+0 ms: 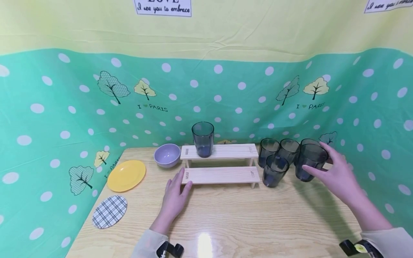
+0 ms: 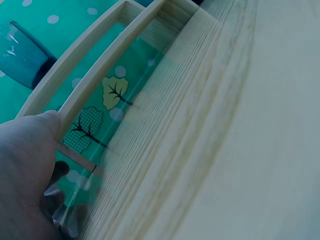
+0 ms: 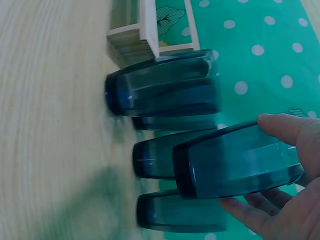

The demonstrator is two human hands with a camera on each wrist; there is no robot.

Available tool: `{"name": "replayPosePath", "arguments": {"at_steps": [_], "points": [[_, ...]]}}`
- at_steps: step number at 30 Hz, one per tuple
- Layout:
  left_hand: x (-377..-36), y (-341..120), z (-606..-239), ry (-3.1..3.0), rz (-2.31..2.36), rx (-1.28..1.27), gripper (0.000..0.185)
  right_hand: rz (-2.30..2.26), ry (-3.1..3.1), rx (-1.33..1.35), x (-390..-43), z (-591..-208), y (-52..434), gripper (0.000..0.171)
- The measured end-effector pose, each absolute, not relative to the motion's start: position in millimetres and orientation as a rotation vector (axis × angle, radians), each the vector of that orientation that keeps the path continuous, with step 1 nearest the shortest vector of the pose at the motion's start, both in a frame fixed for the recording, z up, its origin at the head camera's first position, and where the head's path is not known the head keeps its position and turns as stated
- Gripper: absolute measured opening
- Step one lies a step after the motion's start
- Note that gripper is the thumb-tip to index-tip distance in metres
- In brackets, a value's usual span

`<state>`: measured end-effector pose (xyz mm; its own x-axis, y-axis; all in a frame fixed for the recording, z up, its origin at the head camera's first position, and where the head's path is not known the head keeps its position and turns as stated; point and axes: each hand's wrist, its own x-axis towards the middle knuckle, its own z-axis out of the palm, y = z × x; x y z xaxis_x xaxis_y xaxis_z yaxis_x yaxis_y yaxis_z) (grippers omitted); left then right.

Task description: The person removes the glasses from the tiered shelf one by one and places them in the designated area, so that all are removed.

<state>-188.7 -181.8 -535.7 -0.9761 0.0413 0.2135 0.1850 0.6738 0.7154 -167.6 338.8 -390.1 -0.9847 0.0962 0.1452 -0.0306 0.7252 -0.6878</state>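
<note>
On the right, right hand (image 1: 338, 175) grips a dark tumbler (image 1: 310, 162), lifted slightly off the tabletop (image 1: 232, 218), just beside three more tumblers (image 1: 277, 157). Left hand (image 1: 175, 195) lies flat, fingers relaxed, touching the left end of the two-step wooden rack (image 1: 221, 175). Fifth tumbler (image 1: 203, 139) stands on the upper step; bowl (image 1: 166, 155), yellow plate (image 1: 126, 175), checked coaster (image 1: 109, 211) sit left.

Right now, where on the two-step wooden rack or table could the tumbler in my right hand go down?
The right hand grips a tumbler. The rack's lower step is bare, apart from the left hand at its left end. The upper step is free right of its lone tumbler. The near tabletop is open. It is crowded among the tumblers right of the rack.
</note>
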Motion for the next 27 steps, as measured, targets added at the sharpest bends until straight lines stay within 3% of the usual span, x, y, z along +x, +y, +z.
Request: {"name": "replayPosePath", "arguments": {"at_steps": [27], "points": [[-189.1, -182.9, -535.5, -2.694, -1.184, -0.205, 0.072, 1.133, -2.762, -0.032, -185.6, -446.1, 334.0, 0.109]]}}
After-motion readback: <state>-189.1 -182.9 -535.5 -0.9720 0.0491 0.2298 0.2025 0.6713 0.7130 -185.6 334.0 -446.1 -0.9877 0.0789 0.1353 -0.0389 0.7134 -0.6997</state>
